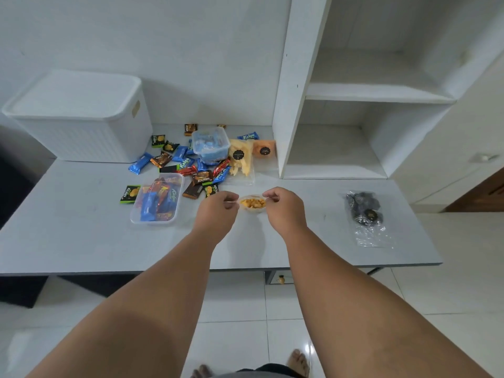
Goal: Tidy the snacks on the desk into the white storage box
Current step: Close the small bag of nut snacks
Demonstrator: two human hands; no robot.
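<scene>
Snack bag [252, 203] pinched between both hands' fingers [234, 199]

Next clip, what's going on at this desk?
A person pinches a small clear pack of yellow snacks by its two edges, left hand on one side, right hand on the other. The white storage box stands at the back left of the desk, lid on. Wrapped snacks lie scattered beside it.

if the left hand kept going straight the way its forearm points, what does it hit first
Apart from the yellow snack pouch that the left hand pinches, probably the clear bag of pale chips lying ahead and slightly to the right, though depth is hard to judge.
</scene>
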